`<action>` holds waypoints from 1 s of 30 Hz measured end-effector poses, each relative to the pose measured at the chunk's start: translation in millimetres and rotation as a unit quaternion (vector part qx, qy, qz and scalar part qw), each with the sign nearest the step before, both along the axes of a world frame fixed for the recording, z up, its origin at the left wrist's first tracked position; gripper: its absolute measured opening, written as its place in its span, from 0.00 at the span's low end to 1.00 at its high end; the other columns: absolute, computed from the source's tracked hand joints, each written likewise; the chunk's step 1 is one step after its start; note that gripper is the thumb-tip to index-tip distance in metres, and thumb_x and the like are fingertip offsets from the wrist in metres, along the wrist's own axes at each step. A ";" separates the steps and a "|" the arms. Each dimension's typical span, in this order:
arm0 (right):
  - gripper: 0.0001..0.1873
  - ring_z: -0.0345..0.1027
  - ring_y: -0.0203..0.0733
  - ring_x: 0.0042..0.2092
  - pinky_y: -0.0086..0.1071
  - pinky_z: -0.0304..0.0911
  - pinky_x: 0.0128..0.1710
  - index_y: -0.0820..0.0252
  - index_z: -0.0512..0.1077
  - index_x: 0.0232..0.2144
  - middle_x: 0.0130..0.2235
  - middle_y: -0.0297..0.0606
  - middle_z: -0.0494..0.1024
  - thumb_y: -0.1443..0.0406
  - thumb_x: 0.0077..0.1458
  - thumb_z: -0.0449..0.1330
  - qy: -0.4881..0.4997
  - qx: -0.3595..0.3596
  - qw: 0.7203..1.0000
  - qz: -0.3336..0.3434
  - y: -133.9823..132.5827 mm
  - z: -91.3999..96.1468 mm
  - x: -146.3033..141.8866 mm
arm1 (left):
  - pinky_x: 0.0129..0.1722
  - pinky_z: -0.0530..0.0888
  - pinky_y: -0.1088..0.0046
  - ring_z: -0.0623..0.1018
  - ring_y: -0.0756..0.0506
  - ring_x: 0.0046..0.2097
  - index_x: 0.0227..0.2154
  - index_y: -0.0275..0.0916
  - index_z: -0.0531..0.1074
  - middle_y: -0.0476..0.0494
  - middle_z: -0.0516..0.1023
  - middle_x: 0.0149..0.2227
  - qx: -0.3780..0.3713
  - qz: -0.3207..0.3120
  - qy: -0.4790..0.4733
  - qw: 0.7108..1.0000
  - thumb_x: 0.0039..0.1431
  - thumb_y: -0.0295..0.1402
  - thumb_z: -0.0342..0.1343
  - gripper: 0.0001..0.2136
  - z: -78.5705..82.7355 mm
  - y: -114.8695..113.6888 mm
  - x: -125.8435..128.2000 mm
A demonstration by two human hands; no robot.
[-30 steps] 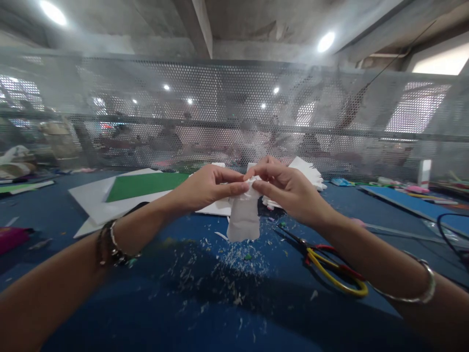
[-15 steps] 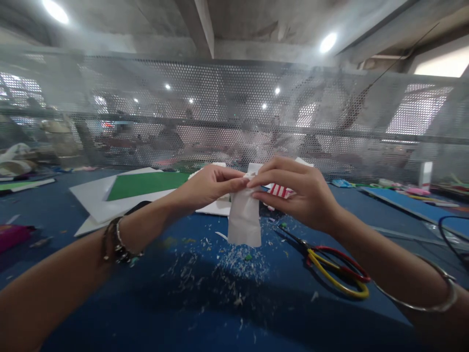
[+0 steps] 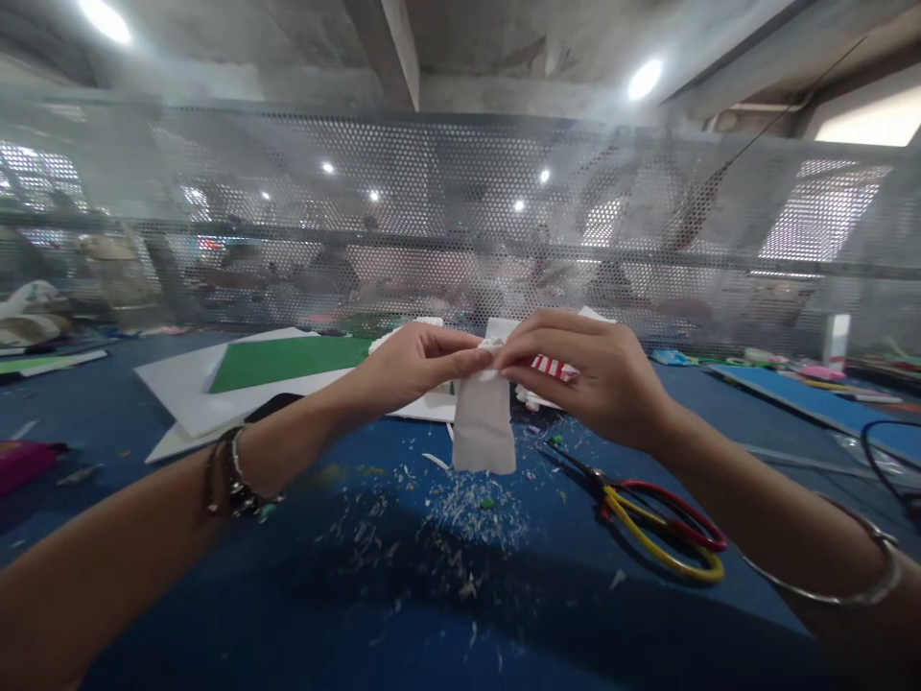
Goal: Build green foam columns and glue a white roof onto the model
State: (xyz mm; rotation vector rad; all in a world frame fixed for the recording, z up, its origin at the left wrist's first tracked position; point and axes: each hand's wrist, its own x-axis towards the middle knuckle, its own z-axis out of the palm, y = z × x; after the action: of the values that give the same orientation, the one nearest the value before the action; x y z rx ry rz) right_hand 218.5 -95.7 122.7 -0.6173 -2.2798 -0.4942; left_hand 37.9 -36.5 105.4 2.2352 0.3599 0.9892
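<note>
A strip of thin white paper [image 3: 484, 427] hangs down between my hands, its top gathered into a crumpled bunch [image 3: 490, 347]. My left hand [image 3: 424, 369] pinches the bunch from the left between thumb and fingers. From the other side, my right hand [image 3: 586, 374] closes its fingertips on the same gathered top. Behind my right fingers a red-and-white striped piece [image 3: 553, 368] shows in part. Scissors [image 3: 658, 528] with a red and a yellow handle lie on the table below my right hand, blades pointing up and left.
White paper scraps [image 3: 475, 513] litter the blue table [image 3: 302, 595]. Green sheet [image 3: 288, 363] and white sheets [image 3: 177, 389] lie at left, near a magenta object [image 3: 29, 465]. A blue board [image 3: 813, 398] and a black cable [image 3: 874, 461] are at right. A perforated metal screen [image 3: 432, 211] stands behind.
My right fingers have drawn together and closed in on the gathered top. The hanging paper has shifted slightly up and right. My left hand keeps its pinch.
</note>
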 end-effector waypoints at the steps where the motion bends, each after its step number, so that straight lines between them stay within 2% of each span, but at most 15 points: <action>1: 0.04 0.66 0.33 0.32 0.29 0.61 0.34 0.59 0.69 0.29 0.30 0.34 0.73 0.68 0.54 0.54 0.013 -0.009 1.000 -0.006 0.7 -0.7 -0.5 | 0.29 0.68 0.78 0.74 0.52 0.29 0.29 0.41 0.76 0.50 0.78 0.29 0.005 0.001 -0.008 1.000 0.54 0.34 0.51 0.09 -0.8 0.5 0.1; 7: 0.04 0.63 0.29 0.28 0.25 0.59 0.28 0.60 0.68 0.25 0.27 0.31 0.71 0.69 0.51 0.57 0.091 -0.036 0.995 -0.007 2.7 -4.7 -5.1 | 0.32 0.69 0.76 0.75 0.50 0.34 0.30 0.39 0.76 0.48 0.79 0.32 0.068 0.044 -0.044 0.996 0.54 0.35 0.52 0.09 -5.1 -1.0 2.1; 10: 0.03 0.62 0.28 0.27 0.24 0.57 0.24 0.61 0.68 0.24 0.26 0.30 0.71 0.69 0.49 0.59 0.123 -0.050 0.991 0.001 2.1 -5.5 -5.9 | 0.31 0.69 0.77 0.75 0.50 0.33 0.30 0.39 0.76 0.49 0.79 0.33 0.076 0.050 -0.058 0.994 0.54 0.34 0.52 0.09 -5.3 -5.3 3.8; 19: 0.04 0.62 0.27 0.27 0.22 0.58 0.25 0.62 0.66 0.25 0.25 0.29 0.70 0.70 0.48 0.58 0.145 -0.064 0.987 0.017 1.6 -7.5 -4.8 | 0.32 0.68 0.77 0.75 0.50 0.35 0.32 0.39 0.76 0.47 0.79 0.36 0.113 0.063 -0.074 0.989 0.55 0.34 0.52 0.09 -8.0 -8.4 5.3; 26: 0.05 0.60 0.27 0.27 0.22 0.57 0.26 0.61 0.63 0.26 0.25 0.28 0.66 0.68 0.50 0.58 0.111 -0.016 0.994 0.002 2.9 -10.0 -5.4 | 0.39 0.63 0.69 0.73 0.49 0.35 0.31 0.39 0.74 0.47 0.79 0.32 0.265 0.123 -0.053 0.955 0.54 0.38 0.53 0.09 -7.6 -6.8 1.9; 30: 0.07 0.58 0.27 0.28 0.23 0.56 0.27 0.61 0.61 0.26 0.26 0.28 0.64 0.69 0.51 0.58 0.079 0.010 0.997 0.003 3.0 -11.1 -7.1 | 0.44 0.58 0.66 0.72 0.50 0.33 0.30 0.39 0.73 0.50 0.77 0.29 0.345 0.111 -0.008 0.932 0.53 0.36 0.56 0.07 -0.3 -9.3 -3.8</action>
State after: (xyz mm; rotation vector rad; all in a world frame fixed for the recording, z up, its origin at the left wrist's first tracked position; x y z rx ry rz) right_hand 211.4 -92.7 111.5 -0.6170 -2.1233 -0.4494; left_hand 34.2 -45.8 105.1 2.8532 0.2875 1.4195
